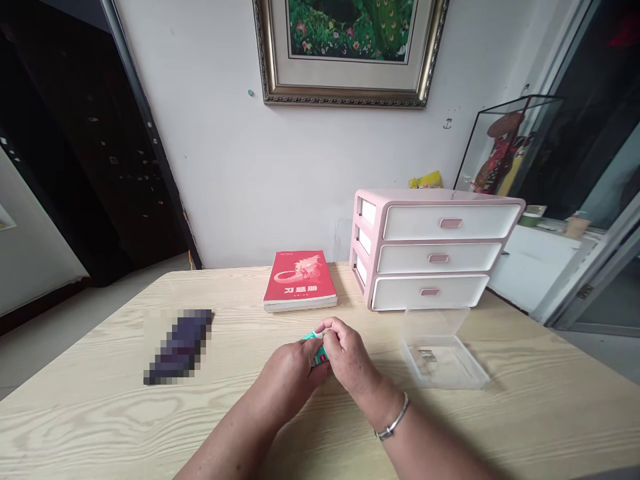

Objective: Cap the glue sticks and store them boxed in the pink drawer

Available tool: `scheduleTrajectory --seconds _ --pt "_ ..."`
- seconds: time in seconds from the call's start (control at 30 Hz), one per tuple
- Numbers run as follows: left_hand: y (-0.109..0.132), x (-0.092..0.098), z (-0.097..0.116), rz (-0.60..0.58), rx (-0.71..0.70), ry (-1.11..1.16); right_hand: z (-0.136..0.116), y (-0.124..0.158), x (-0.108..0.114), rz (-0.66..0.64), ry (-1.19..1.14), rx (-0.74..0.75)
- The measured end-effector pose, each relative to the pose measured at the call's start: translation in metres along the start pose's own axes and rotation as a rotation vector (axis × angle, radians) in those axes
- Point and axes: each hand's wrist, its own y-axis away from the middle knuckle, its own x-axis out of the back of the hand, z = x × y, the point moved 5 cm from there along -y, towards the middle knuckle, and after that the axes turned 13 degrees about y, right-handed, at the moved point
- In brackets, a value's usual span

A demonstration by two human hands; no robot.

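My left hand and my right hand meet over the middle of the wooden table. Both have their fingers closed around a small green object with a red mark; most of it is hidden by the fingers. A silver bracelet circles my right wrist. A clear plastic box with its lid open lies just right of my hands, with a small metal item inside.
A red book lies beyond my hands. A pink three-drawer organizer stands at the back right, drawers closed. A dark blurred object lies at the left. A framed picture hangs on the wall.
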Motion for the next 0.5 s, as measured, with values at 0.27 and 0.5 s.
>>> scheduleTrajectory --seconds 0.27,0.5 --pt "0.009 0.005 -0.009 -0.260 0.147 0.543 -0.009 0.000 0.020 0.043 -0.108 0.045" --pt "0.004 0.044 -0.035 0.180 0.187 0.494 0.022 -0.020 0.062 0.404 0.048 -0.136"
